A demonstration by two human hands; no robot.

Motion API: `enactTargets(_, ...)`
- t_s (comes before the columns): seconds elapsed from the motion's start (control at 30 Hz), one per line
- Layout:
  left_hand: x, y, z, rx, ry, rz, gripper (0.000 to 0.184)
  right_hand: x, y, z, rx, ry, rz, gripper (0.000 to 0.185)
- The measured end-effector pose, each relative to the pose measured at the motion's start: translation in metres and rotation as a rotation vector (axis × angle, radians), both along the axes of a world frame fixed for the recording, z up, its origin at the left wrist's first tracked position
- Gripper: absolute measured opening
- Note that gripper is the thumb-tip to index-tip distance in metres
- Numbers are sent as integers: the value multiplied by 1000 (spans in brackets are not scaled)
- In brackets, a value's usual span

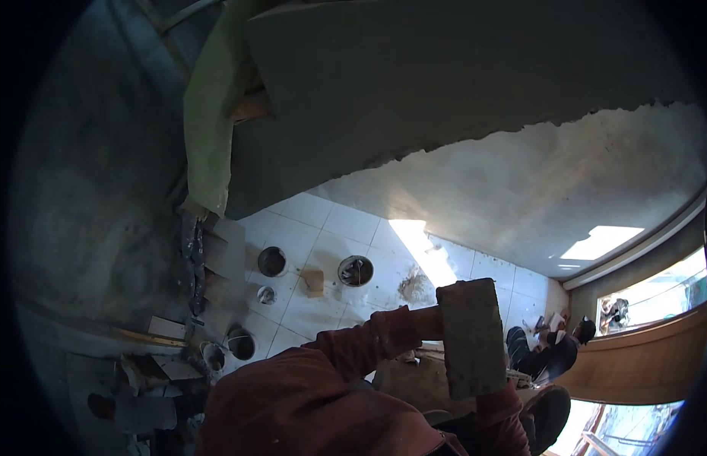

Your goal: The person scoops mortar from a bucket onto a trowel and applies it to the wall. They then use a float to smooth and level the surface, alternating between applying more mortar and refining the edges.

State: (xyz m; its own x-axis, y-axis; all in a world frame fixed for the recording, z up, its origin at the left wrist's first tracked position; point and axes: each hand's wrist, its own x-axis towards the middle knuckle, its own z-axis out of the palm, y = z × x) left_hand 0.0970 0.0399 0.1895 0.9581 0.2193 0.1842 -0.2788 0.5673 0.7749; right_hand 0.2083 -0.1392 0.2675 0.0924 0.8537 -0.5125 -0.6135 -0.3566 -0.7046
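Note:
A rectangular grey board [472,338], its face coated with what looks like mortar, is held up in front of my body. My left hand [427,324] is at its left edge, at the end of a dusty red sleeve; the fingers pass out of sight behind it. The other red sleeve [499,410] reaches the board's lower edge, and my right hand is hidden there. Above and ahead is a wall surface with a dark, wet-looking plaster layer [414,83] that ends in a ragged edge over a paler part [521,175].
Below, a tiled floor [300,232] holds buckets [272,261] [356,270] and a pile of rubble [416,287]. One person in dark clothes [555,356] is at the right; another person [144,413] is at the lower left. A pale hanging strip [209,144] is at the left.

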Motion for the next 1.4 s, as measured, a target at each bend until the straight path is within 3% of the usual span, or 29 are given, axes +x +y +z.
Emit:
enactTargets(0.07, 0, 10, -22, 134, 36, -32, 59, 10, -11, -61, 203, 357, 12, 59)
enactTargets(0.1, 3, 12, -34, 196, 53, -51, 59, 6, -6, -39, 206, 355, 14, 59)
enactTargets(0.13, -47, 24, 27, 195, 49, -50, 59, -2, 3, 7, 288, 328, 32, 59)
enactTargets(0.17, -74, 43, 96, 870, 172, 309, 61, -6, 6, 32, 367, 299, 50, 59)
enactTargets(0.2, -98, 59, 110, 709, 349, 489, 61, -1, 5, 31, 367, 291, 48, 59)
enactTargets(0.23, -120, 86, 98, 365, 391, 732, 54, 7, 2, 26, 359, 295, -4, 63)
enactTargets(0.27, -153, 120, 110, 484, 383, 1109, 43, 13, 0, 22, 351, 302, -58, 67)
enactTargets(0.3, -184, 155, 119, 864, 517, 1541, 29, 18, -2, 19, 351, 301, -65, 67)
enactTargets(0.37, -256, 238, 140, 1131, 379, 1959, 43, 22, -5, 17, 431, 303, -61, 63)
enactTargets(0.4, -274, 257, 168, 1314, 402, 2070, 28, 19, -4, 20, 428, 304, -71, 63)
enactTargets(0.5, -319, 318, 198, 1680, 787, 2016, 33, 5, -3, 33, 283, 116, -109, 57)
enactTargets(0.53, -326, 333, 194, 1685, 783, 1981, 33, 1, 3, 34, 245, 48, -34, 53)
enactTargets(0.6, -329, 345, 199, 1617, 1007, 1533, 36, -8, 15, 38, 200, -14, 32, 48)
enactTargets(0.73, -317, 336, 203, 1641, 1057, 1493, 29, -26, 33, 53, 189, -234, 84, 38)
enactTargets(0.8, -315, 324, 213, 1690, 1201, 1386, 44, -30, 45, 66, 202, -327, 114, 36)
enactTargets(0.9, -324, 330, 207, 1878, 1275, 1347, 50, -33, 72, 81, 294, -299, 76, 35)
enactTargets(1.03, -329, 325, 219, 1967, 1204, 1268, 53, -26, 106, 87, 389, -310, 95, 35)
enactTargets(1.1, -328, 324, 227, 1917, 1321, 1219, 54, -25, 121, 100, 433, -344, 149, 37)
enactTargets(1.23, -335, 338, 232, 2037, 1190, 1213, 53, -14, 140, 108, 474, -388, 160, 42)
enactTargets(1.33, -335, 333, 241, 1987, 1390, 1104, 51, -13, 144, 100, 450, -403, 67, 37)
enactTargets(1.4, -340, 343, 239, 2108, 1190, 1163, 51, -13, 146, 86, 451, -430, -9, 35)
